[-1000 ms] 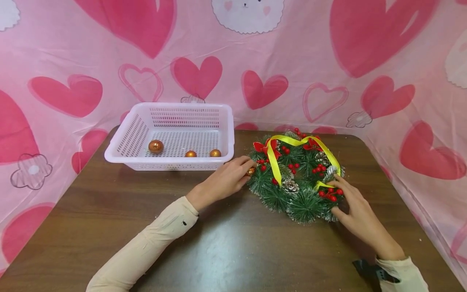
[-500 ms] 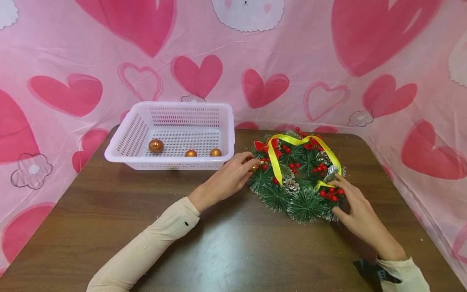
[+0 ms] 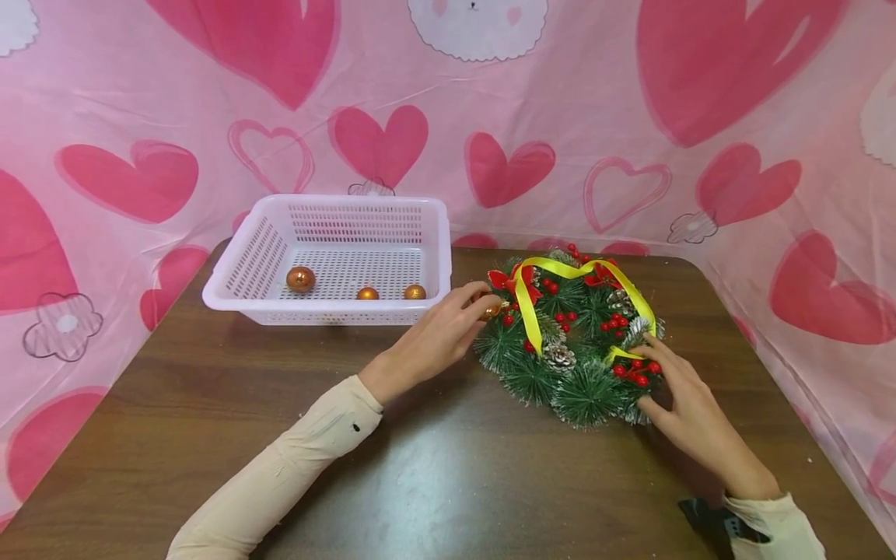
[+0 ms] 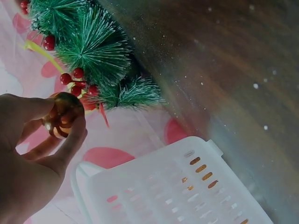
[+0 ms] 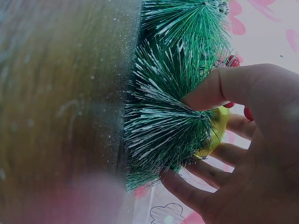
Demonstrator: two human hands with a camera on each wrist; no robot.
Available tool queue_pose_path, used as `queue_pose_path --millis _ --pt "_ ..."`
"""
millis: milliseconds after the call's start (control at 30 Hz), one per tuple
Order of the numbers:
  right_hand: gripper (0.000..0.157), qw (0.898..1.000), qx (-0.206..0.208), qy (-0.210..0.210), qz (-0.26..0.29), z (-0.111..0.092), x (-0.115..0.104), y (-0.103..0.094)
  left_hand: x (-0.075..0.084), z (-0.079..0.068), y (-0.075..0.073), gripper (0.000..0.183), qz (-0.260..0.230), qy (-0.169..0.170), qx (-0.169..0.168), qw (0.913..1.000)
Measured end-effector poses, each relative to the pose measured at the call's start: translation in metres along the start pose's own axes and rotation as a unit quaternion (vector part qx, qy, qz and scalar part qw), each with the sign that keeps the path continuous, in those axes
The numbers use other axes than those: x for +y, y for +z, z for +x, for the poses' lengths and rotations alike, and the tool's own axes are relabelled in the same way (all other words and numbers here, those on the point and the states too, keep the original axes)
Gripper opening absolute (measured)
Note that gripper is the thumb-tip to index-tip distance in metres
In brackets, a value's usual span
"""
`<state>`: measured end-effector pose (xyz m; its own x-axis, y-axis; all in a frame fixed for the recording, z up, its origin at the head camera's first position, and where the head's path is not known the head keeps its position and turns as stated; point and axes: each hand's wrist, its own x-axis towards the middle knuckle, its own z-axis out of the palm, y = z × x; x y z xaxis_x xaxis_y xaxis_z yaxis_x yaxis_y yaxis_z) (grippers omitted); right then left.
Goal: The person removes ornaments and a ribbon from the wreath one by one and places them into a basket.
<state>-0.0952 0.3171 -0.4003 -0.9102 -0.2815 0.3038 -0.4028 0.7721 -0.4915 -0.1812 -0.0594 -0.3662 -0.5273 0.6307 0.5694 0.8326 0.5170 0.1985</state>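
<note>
A green Christmas wreath [image 3: 532, 381] with red berries, red bows, frosted pinecones and a yellow ribbon [image 3: 563, 269] lies on the right part of the table. My left hand [image 3: 434, 334] pinches a shiny copper-gold bauble [image 4: 67, 114] between thumb and fingers, at the wreath's left edge beside a berry cluster [image 3: 509, 314]. On the wreath's opposite side my right hand [image 3: 689, 408] grips the outer edge, thumb over the green needles [image 5: 173, 116] and fingers around near the ribbon. The fingers partly hide the bauble in the head view.
A white perforated plastic basket [image 3: 325, 306] stands at the back left, close to my left hand. Inside it lie a larger copper bauble [image 3: 301, 279] and two smaller gold baubles. A pink heart-print cloth [image 3: 392, 70] hangs behind the brown table [image 3: 420, 474].
My left hand has moved slightly up and to the right with the bauble, from the wreath's left edge toward the berries and red bow. The right hand stays in place.
</note>
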Motion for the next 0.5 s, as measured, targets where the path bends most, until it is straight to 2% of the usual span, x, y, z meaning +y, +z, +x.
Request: queue_pose_path --millis 267,500 --pt "0.070 1.000 0.000 0.000 0.000 -0.0003 0.0005 -0.0004 -0.0006 0.0014 0.0030 0.042 -0.006 -0.005 0.003 1.0000" --pt "0.071 1.000 -0.001 -0.002 0.000 -0.0001 0.0005 0.0000 0.0002 0.0016 0.0054 0.040 -0.004 -0.010 0.019 0.9998"
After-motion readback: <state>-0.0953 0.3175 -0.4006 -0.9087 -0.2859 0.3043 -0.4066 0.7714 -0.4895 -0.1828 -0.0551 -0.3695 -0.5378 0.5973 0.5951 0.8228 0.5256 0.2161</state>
